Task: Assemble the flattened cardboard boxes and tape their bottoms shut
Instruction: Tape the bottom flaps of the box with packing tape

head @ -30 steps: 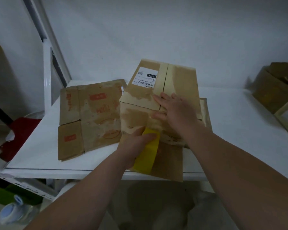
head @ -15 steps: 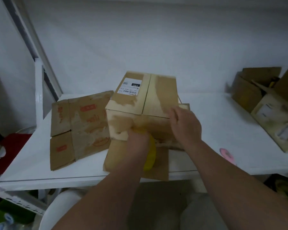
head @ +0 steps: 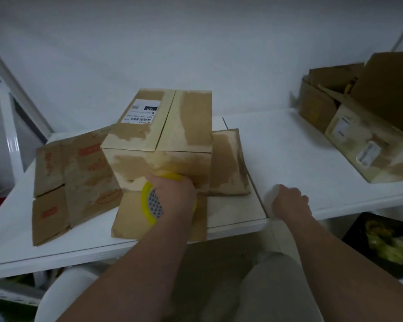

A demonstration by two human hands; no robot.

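Ideally the left hand (head: 172, 196), fingers curled round the yellow tape roll (head: 146, 206), should press it against the near face of the upturned box (head: 161, 135) on the white table (head: 289, 147), pulling the strip taut (slack wrinkles). The right hand (head: 290, 201) rests curled at the table edge; I cannot tell whether it pinches anything.

One assembled box (head: 163, 135); one printed flat box (head: 72, 182); one plain flat box (head: 158, 221) underneath; one yellow tape roll (head: 146, 205); two side boxes (head: 316, 108) (head: 368, 147).

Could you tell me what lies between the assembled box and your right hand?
In the head view, a flat brown cardboard piece beside the assembled brown cardboard box, then bare white table before the right hand.
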